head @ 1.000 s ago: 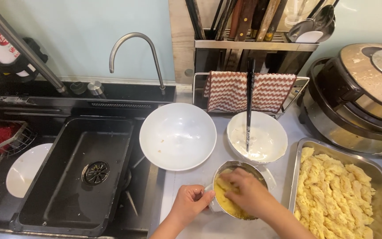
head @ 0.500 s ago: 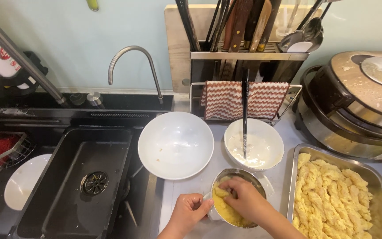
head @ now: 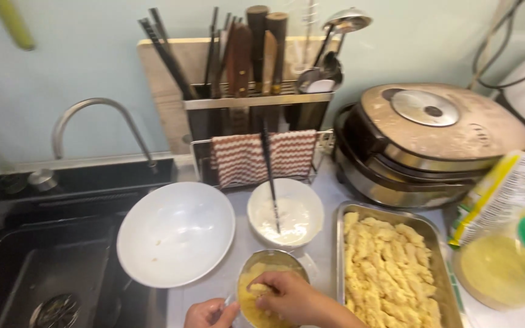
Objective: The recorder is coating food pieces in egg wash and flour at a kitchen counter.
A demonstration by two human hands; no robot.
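Hands work at the bottom centre of the frame. The right hand (head: 293, 297) reaches into a small metal cup (head: 268, 285) with its fingers curled down into yellow batter (head: 250, 300), pinching something in it; what they grip is hidden. The left hand (head: 211, 314) sits at the cup's lower left edge, mostly cut off by the frame, and whether it grips the cup cannot be told.

Just right of the cup lies a metal tray (head: 445, 243) packed with pale coated strips (head: 390, 273). Above the cup stands a small white bowl (head: 285, 212) holding white liquid, with dark chopsticks (head: 268, 176) leaning in it. A large white bowl (head: 176, 234) sits at centre left, beside the dark sink (head: 50, 273) in the lower left, with the tap (head: 98, 124) above. A knife rack (head: 256, 91) with a striped cloth (head: 262, 158) stands at top centre. A cooker (head: 426, 140) fills the upper right, and a green-lidded jar (head: 511, 261) sits at the right edge.
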